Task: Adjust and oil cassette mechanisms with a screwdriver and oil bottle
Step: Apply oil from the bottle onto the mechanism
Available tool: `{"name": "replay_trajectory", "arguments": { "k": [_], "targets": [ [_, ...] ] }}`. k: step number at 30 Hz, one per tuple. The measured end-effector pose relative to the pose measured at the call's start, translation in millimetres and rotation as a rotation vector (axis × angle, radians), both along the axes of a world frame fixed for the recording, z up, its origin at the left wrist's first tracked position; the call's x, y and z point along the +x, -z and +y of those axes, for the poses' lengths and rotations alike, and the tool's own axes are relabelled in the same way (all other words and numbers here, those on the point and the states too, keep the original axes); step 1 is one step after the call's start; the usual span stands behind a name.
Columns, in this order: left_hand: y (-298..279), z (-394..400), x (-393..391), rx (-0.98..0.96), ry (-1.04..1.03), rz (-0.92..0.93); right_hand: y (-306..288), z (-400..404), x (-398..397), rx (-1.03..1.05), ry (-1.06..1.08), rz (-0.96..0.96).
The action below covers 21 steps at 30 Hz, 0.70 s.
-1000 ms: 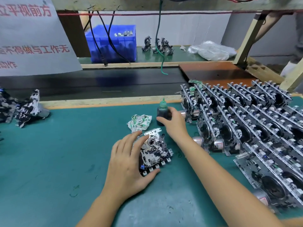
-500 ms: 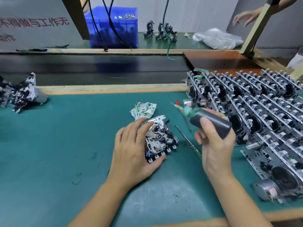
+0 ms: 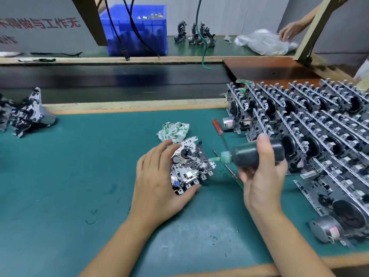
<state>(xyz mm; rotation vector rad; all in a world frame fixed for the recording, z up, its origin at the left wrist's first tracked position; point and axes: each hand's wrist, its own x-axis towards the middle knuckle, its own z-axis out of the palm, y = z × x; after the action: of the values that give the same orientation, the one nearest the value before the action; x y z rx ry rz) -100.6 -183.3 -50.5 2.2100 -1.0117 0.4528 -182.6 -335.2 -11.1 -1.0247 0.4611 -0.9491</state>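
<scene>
On the surface [image 3: 60,176], the cassette mechanism [image 3: 189,164] lies centre, a crumpled rag [image 3: 173,130] just behind it, a screwdriver [image 3: 221,134] to its right, and rows of mechanisms [image 3: 319,136] fill the far right.

An assembly-line workshop: rows of identical cassette mechanisms [image 3: 311,124] stand packed on a green bench mat [image 3: 69,176], beside a conveyor belt [image 3: 111,80] and a blue parts bin [image 3: 137,31].
</scene>
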Motion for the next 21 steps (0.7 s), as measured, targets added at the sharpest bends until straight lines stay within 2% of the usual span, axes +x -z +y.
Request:
{"name": "replay_trajectory", "arguments": {
  "k": [3,6,21],
  "targets": [
    [0.6,0.0,0.8,-0.008,-0.007,0.034,2.8,4.0,-2.0,-0.242,-0.004,0.040],
    [1.1,0.3,0.7,-0.018,-0.014,0.043,6.2,7.9,-2.8,-0.358,-0.035,0.077],
    [1.1,0.2,0.2,0.014,-0.006,0.015,8.7,7.3,-0.7,-0.437,-0.015,0.143]
  ]
}}
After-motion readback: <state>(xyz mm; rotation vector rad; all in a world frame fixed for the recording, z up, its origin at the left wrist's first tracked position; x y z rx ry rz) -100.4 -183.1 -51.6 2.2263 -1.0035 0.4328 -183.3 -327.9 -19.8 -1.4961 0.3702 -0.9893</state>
